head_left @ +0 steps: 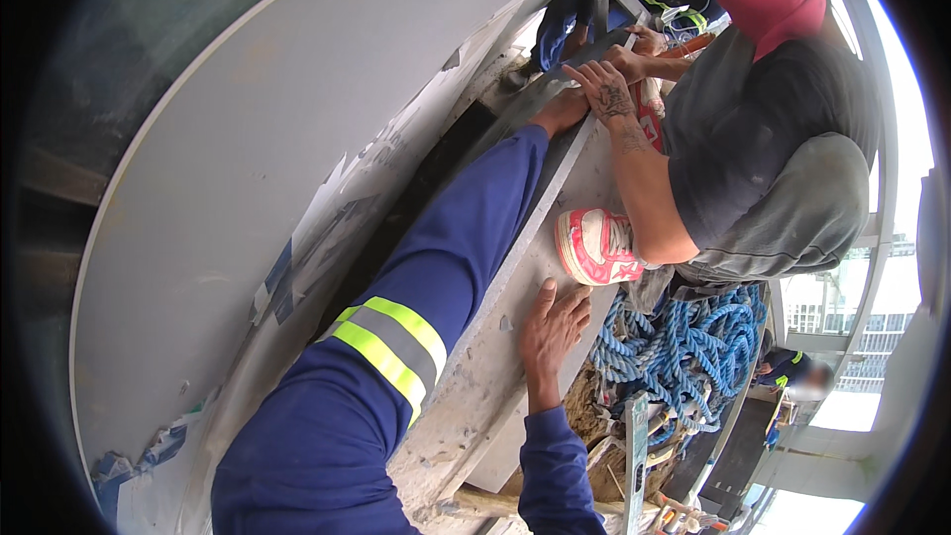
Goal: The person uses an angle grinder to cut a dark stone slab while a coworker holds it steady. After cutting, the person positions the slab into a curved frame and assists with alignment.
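Note:
My left arm, in a blue sleeve with a reflective band, stretches far forward. At its end my left hand (562, 112) lies at the edge of a long dark panel (510, 124); its fingers are mostly hidden beside a co-worker's tattooed hand (606, 91). Nearer to me, my right hand (555, 330) rests on a dusty grey ledge (525, 282), fingers stretched out and holding nothing. Just beyond its fingertips stands the co-worker's red and white shoe (597, 248). More of the co-worker's fingers press on the panel's far end.
A crouching co-worker (763, 139) in dark clothes fills the right side. Below them lies a heap of blue rope (684, 352), near an upright metal strip (636, 456). A large curved grey panel (258, 159) with peeling film rises on the left. Other people work farther off.

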Tool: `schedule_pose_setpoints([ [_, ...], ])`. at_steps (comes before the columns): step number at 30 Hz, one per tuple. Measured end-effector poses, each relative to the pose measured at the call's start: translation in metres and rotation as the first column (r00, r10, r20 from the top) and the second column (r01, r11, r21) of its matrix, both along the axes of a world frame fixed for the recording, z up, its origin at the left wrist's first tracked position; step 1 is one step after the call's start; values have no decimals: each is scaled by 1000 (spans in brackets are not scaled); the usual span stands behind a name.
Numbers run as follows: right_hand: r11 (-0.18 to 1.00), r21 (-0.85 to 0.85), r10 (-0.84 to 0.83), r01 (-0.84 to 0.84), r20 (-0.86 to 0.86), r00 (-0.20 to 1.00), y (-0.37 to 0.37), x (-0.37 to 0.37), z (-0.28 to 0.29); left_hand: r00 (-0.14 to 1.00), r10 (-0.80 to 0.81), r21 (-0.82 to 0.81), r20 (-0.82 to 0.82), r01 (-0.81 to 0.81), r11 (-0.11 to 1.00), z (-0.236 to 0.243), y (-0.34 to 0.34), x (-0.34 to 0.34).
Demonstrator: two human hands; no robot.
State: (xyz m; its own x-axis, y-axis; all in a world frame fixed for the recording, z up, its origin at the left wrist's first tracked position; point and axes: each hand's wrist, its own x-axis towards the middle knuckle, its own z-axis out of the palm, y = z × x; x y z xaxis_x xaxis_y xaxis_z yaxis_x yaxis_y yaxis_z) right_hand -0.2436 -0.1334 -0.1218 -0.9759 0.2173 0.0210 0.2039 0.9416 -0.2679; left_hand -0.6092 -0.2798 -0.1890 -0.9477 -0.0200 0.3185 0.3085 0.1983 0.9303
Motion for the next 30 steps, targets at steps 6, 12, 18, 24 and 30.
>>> schedule_pose_setpoints([
  [6, 999, 13, 40, -41, 7, 999, -1, 1, -4, 958, 62, -430, -280, -183, 884, 3, -14, -20],
  [12, 998, -12, -55, 54, -19, 998, 7, 3, -1, 998, 18, 201, 59, -30, 979, 72, 30, 24],
  [18, 1000, -4, 8, -8, 3, 1000, 1, 0, -2, 977, 147, 149, 157, -171, 974, 44, 8, 11],
  [24, 1000, 3, -30, 30, -29, 999, 8, 0, -5, 990, 107, 55, 95, -112, 992, 52, 30, 3],
  [30, 997, 7, 79, -79, -3, 997, -2, 2, -1, 944, 234, -505, -232, -322, 801, -17, 6, -53],
])
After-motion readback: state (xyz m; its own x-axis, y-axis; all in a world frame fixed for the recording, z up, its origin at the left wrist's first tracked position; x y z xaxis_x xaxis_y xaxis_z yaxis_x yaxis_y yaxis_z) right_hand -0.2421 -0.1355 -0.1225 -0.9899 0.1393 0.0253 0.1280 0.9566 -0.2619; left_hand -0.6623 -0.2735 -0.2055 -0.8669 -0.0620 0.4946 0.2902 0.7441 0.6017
